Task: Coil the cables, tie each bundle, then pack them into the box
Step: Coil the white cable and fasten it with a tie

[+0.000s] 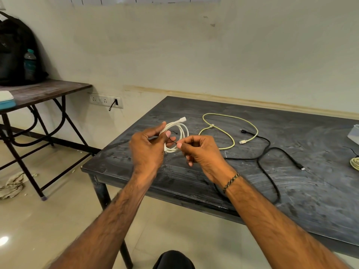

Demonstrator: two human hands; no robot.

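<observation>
Above the dark worktop (223,171), the left hand (147,150) gripped the coiled white cable (179,131) to keep its loops together, while right-hand fingers (179,145) pinched a thin black tie (172,141), apparently for binding.

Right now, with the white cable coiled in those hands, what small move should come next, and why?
Probably wrap the thin black tie round the white coil and cinch it. The left hand grips the coil, the right hand pinches the tie's end beside it, and the tie does not look fastened yet. The yellow cable and black cable lie loose on the table.
</observation>
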